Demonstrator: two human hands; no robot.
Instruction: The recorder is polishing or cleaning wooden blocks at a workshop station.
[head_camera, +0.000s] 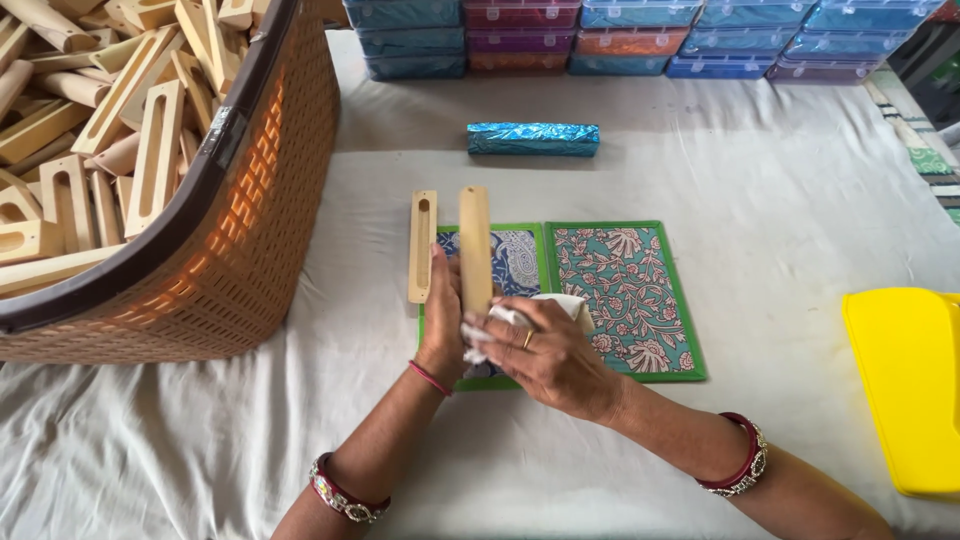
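Our left hand (441, 330) fingers wrap the upright wooden strip (475, 250); right hand (548, 352) fingers pinch white cloth (500, 322) against it; slotted piece (422, 245) at 9 o'clock.

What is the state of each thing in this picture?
Left hand: grip shut on plain wooden strip, held on edge.
Right hand: presses white cloth against that strip.
Slotted wooden strip: lying flat.
Orange woven basket: full of wooden pieces.
Blue foil-wrapped block: wrapped, lying apart.

Orange basket (262, 250), yellow tray (905, 380), teal floral mat (625, 295)
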